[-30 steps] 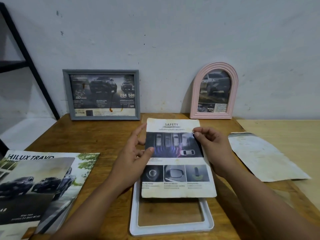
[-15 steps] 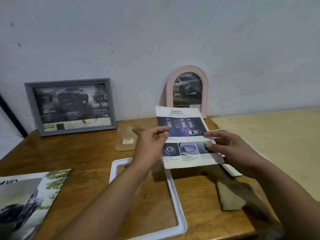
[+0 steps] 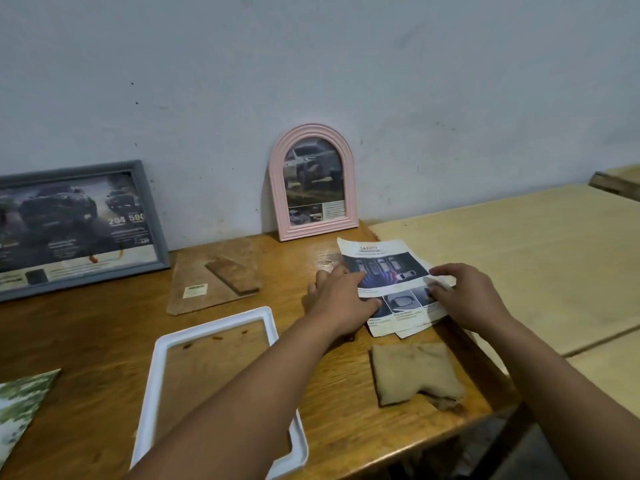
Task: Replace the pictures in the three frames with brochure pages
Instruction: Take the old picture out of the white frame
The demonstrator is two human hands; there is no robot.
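Lowered from mid-air over the past second, the safety page now lies at the far right of the brown table, just in front of the pink arched frame, with another sheet's corner peeking from under its near edge. The left hand rests on the page's left side with fingers mostly straight, pressing it down; the right hand holds its right edge, fingers curled over the paper. Judging from the layout, this removed picture is being set aside, best done by laying it flat and square on the sheet beneath, clear of the table's edge. The page is creased and yellowed at its borders, printed with a dark car graphic above three small photos and text. The white frame lies open and unfilled at near centre, its brown backing board further back. The grey frame stands far left, a folded cloth lies near right, and a brochure shows at the left edge.
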